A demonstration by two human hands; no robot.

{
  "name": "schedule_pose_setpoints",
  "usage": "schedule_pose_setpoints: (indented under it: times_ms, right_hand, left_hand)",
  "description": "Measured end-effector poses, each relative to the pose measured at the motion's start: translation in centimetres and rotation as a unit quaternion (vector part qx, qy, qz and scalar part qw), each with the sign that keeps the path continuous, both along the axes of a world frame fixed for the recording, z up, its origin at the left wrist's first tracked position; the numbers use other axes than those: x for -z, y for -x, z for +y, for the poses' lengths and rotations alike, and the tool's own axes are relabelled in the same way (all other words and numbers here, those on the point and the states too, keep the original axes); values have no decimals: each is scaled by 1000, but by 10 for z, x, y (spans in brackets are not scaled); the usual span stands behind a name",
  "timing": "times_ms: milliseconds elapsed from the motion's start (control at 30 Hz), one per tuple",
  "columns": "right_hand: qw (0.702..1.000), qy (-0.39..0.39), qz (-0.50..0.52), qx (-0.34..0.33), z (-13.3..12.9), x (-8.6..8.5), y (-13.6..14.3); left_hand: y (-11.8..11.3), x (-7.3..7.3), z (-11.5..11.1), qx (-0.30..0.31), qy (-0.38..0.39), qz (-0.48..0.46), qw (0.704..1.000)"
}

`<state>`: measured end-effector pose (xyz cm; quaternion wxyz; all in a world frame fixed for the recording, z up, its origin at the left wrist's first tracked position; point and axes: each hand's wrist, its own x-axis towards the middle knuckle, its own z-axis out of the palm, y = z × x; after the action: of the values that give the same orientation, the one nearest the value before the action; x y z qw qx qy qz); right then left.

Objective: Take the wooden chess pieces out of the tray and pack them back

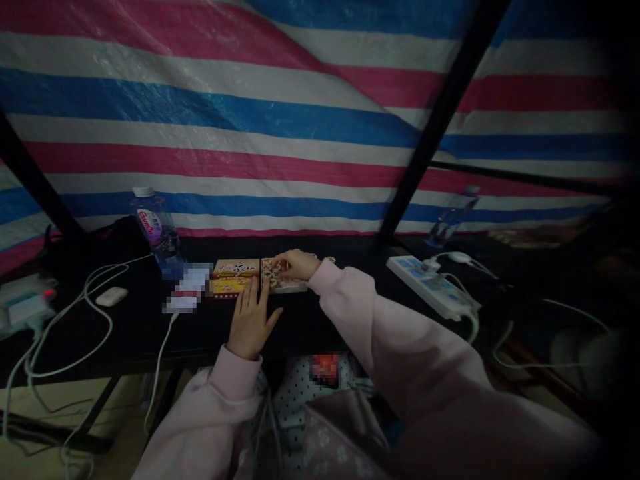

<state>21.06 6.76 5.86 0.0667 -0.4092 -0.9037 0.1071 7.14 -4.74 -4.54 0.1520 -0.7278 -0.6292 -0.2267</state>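
A yellow and brown Chinese chess box (235, 279) lies on the black table. Against its right side sits an open tray (293, 289) holding several round chess pieces (271, 274). My left hand (251, 323) lies palm down with fingers spread, its fingertips on the near edge of the box and tray. Over the tray, my right hand (297, 265) is bent with thumb and fingers pinched at a round chess piece. Its fingertips partly cover the pieces. A few more round pieces (329, 260) show behind my right wrist.
To the left are a clear bottle (159, 230), a blurred-out phone (189, 288) on a cable, a white earbud case (111, 296) and looped white cables. A white power strip (430, 287) and another bottle (453, 217) stand right. Striped sheeting (225, 133) hangs behind.
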Motion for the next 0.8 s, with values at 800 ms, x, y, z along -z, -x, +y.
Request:
schedule_pose_setpoints:
  times_ms: [800]
  right_hand:
    - [994,-72,41,-72,-20,13,13]
  left_hand:
    - [-2,0,0,-7,-4,-16,1000]
